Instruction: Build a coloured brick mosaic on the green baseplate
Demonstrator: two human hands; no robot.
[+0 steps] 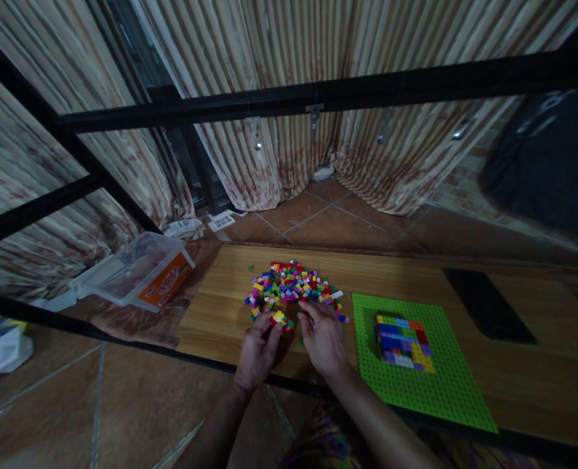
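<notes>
Two bare hands reach over the near edge of a wooden table [208, 319]. The left hand [257, 358] pinches a small brick cluster [280, 318] between thumb and fingertips; the right hand [325, 339] curls at the near rim of the brick pile [293, 283], its grip uncertain, fingers hiding any contents. To the right, just beyond the right wrist, a green baseplate [381, 387] extends to the near edge, carrying a low multicoloured block [403, 342]. Wood shows left of the pile and as a narrow strip between pile and baseplate. Farther right lies a dark slab [489, 306]; leftward, off the table, a plastic box [147, 273]. Beyond the far edge: floor tiles [303, 215], a black bar [269, 102], curtains [308, 45].
</notes>
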